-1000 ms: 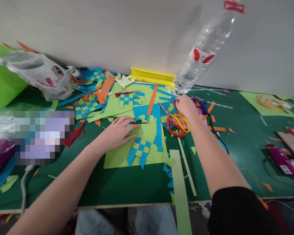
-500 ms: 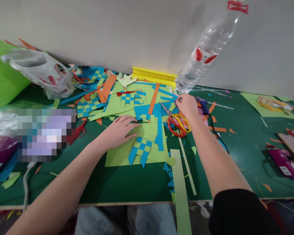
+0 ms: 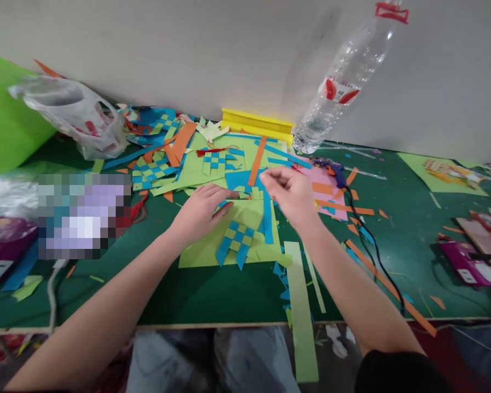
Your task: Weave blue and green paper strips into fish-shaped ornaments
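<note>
My left hand [image 3: 202, 213] lies palm down with its fingers stretched out, at the left part of a light green paper sheet [image 3: 196, 256]. On that sheet, just to the right of this hand, sits a woven blue and green paper piece [image 3: 238, 240] with a checkered body and blue tails. My right hand [image 3: 290, 196] hovers above the right part of the sheet, thumb and fingertips pinched together. Anything between those fingertips is too small to make out. Beneath it runs a blue paper strip [image 3: 268, 218]. The scissors are hidden behind my right hand and forearm.
A water bottle [image 3: 343, 82] leans on the wall beside a yellow holder [image 3: 257, 124]. A glue gun [image 3: 331, 170] with a black cable lies right, near pink paper [image 3: 325, 188]. Left are a plastic bag [image 3: 77, 117] and a blurred-out device [image 3: 85, 215]. Paper scraps lie around.
My right hand has moved left and toward me, away from the pink paper, and now covers the scissors. My left hand has stayed nearly in place. The view has shifted slightly.
</note>
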The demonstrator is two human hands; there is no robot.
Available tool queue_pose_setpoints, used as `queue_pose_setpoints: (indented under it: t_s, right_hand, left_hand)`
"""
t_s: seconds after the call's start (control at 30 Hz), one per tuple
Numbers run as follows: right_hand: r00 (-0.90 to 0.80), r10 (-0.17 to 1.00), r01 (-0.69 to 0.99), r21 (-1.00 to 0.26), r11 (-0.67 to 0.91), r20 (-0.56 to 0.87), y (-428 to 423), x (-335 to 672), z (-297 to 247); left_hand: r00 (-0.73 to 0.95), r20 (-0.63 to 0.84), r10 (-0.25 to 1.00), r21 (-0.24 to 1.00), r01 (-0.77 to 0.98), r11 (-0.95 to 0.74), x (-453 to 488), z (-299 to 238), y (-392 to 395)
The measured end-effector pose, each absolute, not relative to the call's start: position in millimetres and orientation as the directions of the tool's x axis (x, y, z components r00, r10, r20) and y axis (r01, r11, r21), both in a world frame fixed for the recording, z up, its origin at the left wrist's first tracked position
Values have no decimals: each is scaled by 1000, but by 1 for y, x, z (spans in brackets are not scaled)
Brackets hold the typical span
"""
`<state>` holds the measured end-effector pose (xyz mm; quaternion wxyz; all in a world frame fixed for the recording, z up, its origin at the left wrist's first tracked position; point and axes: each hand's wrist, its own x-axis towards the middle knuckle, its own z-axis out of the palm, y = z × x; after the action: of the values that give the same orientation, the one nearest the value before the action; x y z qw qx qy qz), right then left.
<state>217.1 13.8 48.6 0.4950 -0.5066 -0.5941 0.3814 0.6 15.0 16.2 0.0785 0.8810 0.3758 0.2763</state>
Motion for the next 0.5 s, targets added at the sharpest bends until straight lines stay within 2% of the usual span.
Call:
queue_pose_setpoints:
  t_s: [0.07,0.17,0.27,0.33,0.5]
  right_hand:
    - [-88,991,79,-991,107,100,-6,199,47]
    - [-170,984,-89,-994,-60,-44,-22,183,40]
    - [-208,970,-172,-972,-160,-123,-26,177,32]
    - [-244,957,-189,-960,-207,-158,-27,176,26]
    - [-263,943,-224,-938,-265,-204,-31,178,15]
  left_hand:
    - [456,494,741,464,582,-668,7,23,3]
    - [391,537,747,506,560,-657,10,26,-14]
    - [302,580,757,550,540,-637,8,21,-23]
    - [278,624,731,547,512,-662,5,17,-24]
    - [275,728,628,454,494,-742,4,11,-22]
